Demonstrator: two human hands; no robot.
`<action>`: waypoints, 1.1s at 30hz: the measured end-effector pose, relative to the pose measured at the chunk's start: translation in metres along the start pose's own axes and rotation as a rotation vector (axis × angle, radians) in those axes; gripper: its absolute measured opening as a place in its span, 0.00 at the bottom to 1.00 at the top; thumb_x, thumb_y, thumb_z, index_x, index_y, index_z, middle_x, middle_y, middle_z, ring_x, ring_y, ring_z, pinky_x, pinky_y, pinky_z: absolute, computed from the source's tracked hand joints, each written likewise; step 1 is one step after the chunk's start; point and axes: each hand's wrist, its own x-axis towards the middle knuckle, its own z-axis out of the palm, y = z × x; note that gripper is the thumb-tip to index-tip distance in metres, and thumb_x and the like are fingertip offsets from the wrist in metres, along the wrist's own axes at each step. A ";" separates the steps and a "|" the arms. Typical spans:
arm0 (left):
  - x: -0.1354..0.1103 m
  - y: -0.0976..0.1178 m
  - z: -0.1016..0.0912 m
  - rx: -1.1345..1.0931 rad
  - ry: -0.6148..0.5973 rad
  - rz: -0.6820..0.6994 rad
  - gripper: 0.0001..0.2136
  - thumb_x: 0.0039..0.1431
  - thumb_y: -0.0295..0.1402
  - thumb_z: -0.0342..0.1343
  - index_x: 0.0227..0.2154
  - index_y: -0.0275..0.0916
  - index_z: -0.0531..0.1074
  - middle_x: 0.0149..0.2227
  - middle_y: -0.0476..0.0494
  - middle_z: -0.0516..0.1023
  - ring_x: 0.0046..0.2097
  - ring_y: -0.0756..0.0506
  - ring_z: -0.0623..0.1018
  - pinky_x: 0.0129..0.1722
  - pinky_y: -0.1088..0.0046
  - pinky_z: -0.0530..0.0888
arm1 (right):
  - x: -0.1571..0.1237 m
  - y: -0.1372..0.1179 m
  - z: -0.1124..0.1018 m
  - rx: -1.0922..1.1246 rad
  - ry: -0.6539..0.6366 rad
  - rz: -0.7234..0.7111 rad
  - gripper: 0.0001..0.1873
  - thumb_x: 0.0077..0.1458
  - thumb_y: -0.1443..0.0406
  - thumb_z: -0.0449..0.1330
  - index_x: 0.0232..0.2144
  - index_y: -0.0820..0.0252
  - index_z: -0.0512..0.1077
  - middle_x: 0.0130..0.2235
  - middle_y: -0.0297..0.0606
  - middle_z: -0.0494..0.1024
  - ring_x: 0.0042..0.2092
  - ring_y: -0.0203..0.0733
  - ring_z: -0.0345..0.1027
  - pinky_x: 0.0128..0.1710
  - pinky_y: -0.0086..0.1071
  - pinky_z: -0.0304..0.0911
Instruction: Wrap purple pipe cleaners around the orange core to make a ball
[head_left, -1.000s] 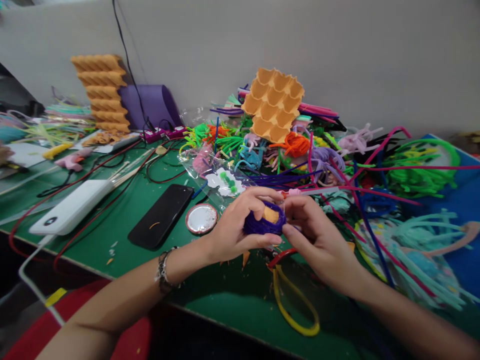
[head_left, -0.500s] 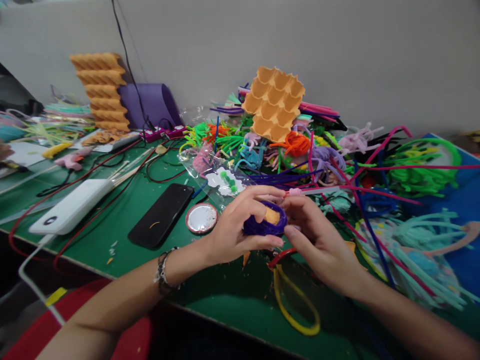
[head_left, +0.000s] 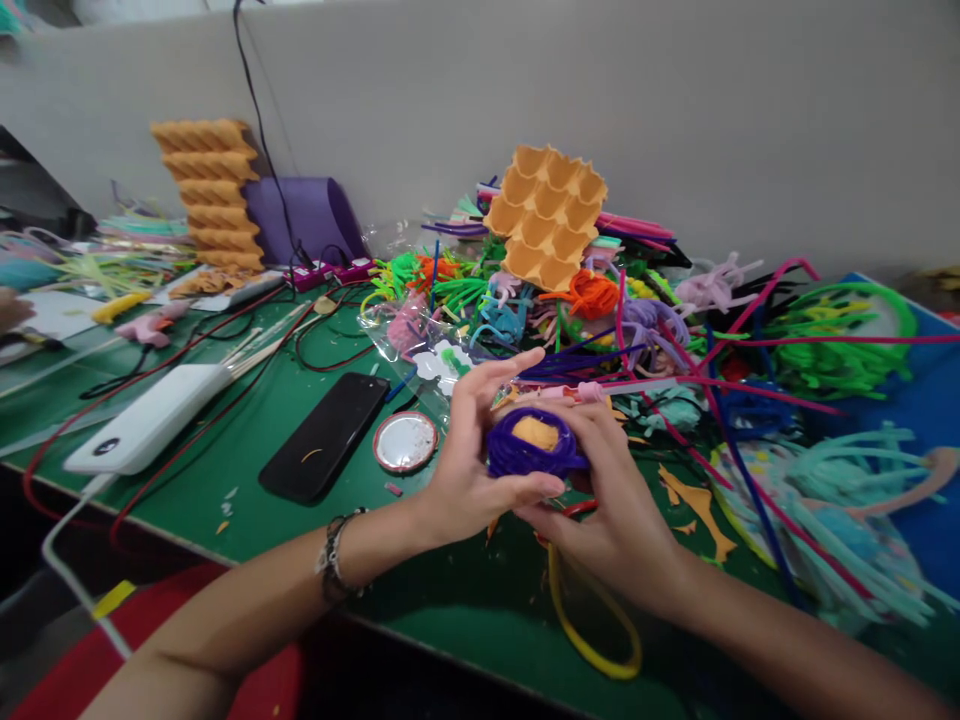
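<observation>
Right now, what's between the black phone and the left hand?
In the head view, a round, shiny disc with a reddish rim, plus a pink scrap, lies between the phone and the left hand.

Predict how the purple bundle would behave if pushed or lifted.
The purple bundle would probably give slightly, its strands looking fuzzy. Its rounded outline suggests it may roll. It is likely light, the orange core resembling the carton.

Two egg trays [head_left: 547, 215]; one phone [head_left: 326, 437]; one power bank [head_left: 154, 415]; one mirror [head_left: 406, 441]; one purple sheet [head_left: 315, 215]; one yellow loop [head_left: 636, 655]; one purple coil [head_left: 534, 458]. The wearer's hands make two: one left hand [head_left: 469, 465], one right hand [head_left: 619, 515]. At least one glue gun [head_left: 148, 326]. Pipe cleaners [head_left: 832, 355] and orange scraps [head_left: 701, 505] are too many and tangled to count.
</observation>
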 end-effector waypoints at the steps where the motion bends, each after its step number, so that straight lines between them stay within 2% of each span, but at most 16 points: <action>1: -0.001 -0.001 0.001 -0.013 0.000 -0.007 0.29 0.49 0.45 0.60 0.51 0.45 0.54 0.59 0.37 0.58 0.58 0.42 0.66 0.53 0.62 0.69 | -0.001 0.000 0.002 -0.004 0.017 -0.002 0.27 0.50 0.60 0.60 0.50 0.53 0.56 0.47 0.43 0.64 0.55 0.50 0.56 0.50 0.45 0.60; 6: -0.002 -0.002 0.002 -0.049 -0.078 -0.046 0.27 0.51 0.47 0.57 0.51 0.43 0.57 0.57 0.37 0.62 0.56 0.41 0.67 0.53 0.63 0.68 | -0.003 0.003 -0.002 -0.032 0.039 -0.047 0.25 0.52 0.64 0.57 0.52 0.51 0.55 0.46 0.42 0.63 0.52 0.50 0.58 0.47 0.44 0.62; 9: -0.002 -0.001 -0.001 0.021 -0.102 -0.093 0.26 0.50 0.49 0.57 0.48 0.41 0.61 0.51 0.39 0.67 0.53 0.41 0.69 0.52 0.63 0.68 | -0.002 0.003 -0.005 -0.107 0.090 -0.097 0.26 0.52 0.66 0.56 0.52 0.51 0.54 0.44 0.42 0.63 0.49 0.50 0.60 0.48 0.45 0.60; 11: -0.003 0.000 -0.002 0.044 -0.121 -0.108 0.25 0.51 0.49 0.56 0.48 0.41 0.61 0.51 0.39 0.67 0.52 0.40 0.69 0.53 0.62 0.67 | -0.002 0.003 -0.005 -0.134 0.116 -0.109 0.26 0.52 0.66 0.56 0.52 0.52 0.55 0.43 0.42 0.64 0.48 0.49 0.60 0.47 0.46 0.60; 16: -0.007 -0.002 -0.001 0.040 -0.151 -0.036 0.27 0.53 0.47 0.55 0.53 0.43 0.57 0.54 0.39 0.63 0.56 0.40 0.66 0.55 0.61 0.64 | -0.003 0.003 -0.003 -0.102 0.176 -0.106 0.23 0.51 0.63 0.58 0.49 0.52 0.56 0.42 0.42 0.66 0.45 0.50 0.62 0.44 0.47 0.60; 19: -0.009 -0.004 0.000 0.125 -0.158 0.029 0.30 0.51 0.46 0.58 0.54 0.43 0.54 0.54 0.37 0.63 0.56 0.38 0.66 0.55 0.57 0.63 | -0.003 0.006 -0.002 -0.061 0.239 -0.066 0.23 0.47 0.62 0.61 0.44 0.52 0.57 0.40 0.40 0.65 0.43 0.49 0.63 0.40 0.44 0.62; 21: -0.012 -0.005 0.003 0.184 -0.164 0.023 0.31 0.50 0.45 0.59 0.54 0.43 0.54 0.54 0.36 0.62 0.57 0.37 0.64 0.56 0.55 0.62 | -0.004 0.007 -0.001 -0.040 0.269 -0.039 0.24 0.45 0.63 0.63 0.43 0.52 0.56 0.39 0.39 0.64 0.41 0.48 0.64 0.37 0.42 0.63; 24: -0.017 -0.006 0.009 0.182 -0.151 -0.019 0.33 0.49 0.47 0.59 0.54 0.44 0.51 0.56 0.36 0.60 0.59 0.35 0.60 0.58 0.53 0.60 | -0.006 0.008 0.003 -0.036 0.268 -0.069 0.22 0.47 0.65 0.61 0.41 0.52 0.54 0.37 0.37 0.61 0.37 0.43 0.62 0.32 0.37 0.63; 27: -0.020 -0.006 0.014 0.144 -0.123 -0.048 0.31 0.51 0.45 0.58 0.53 0.44 0.51 0.57 0.36 0.58 0.60 0.36 0.59 0.58 0.53 0.59 | -0.005 0.006 0.006 -0.060 0.248 -0.094 0.21 0.48 0.67 0.58 0.42 0.52 0.53 0.36 0.36 0.59 0.37 0.43 0.60 0.32 0.36 0.62; 30: -0.017 -0.007 0.013 0.135 -0.116 -0.068 0.27 0.53 0.42 0.57 0.52 0.43 0.53 0.56 0.36 0.58 0.59 0.37 0.61 0.58 0.54 0.61 | -0.003 0.006 0.008 -0.069 0.241 -0.089 0.22 0.47 0.67 0.58 0.43 0.53 0.52 0.38 0.38 0.59 0.40 0.44 0.60 0.36 0.38 0.63; 33: -0.011 -0.008 0.007 0.139 -0.094 -0.075 0.24 0.53 0.38 0.57 0.49 0.42 0.54 0.52 0.38 0.63 0.54 0.39 0.67 0.53 0.59 0.66 | -0.002 0.005 0.008 -0.016 0.192 -0.052 0.24 0.45 0.71 0.57 0.43 0.53 0.52 0.40 0.39 0.58 0.42 0.44 0.60 0.38 0.39 0.63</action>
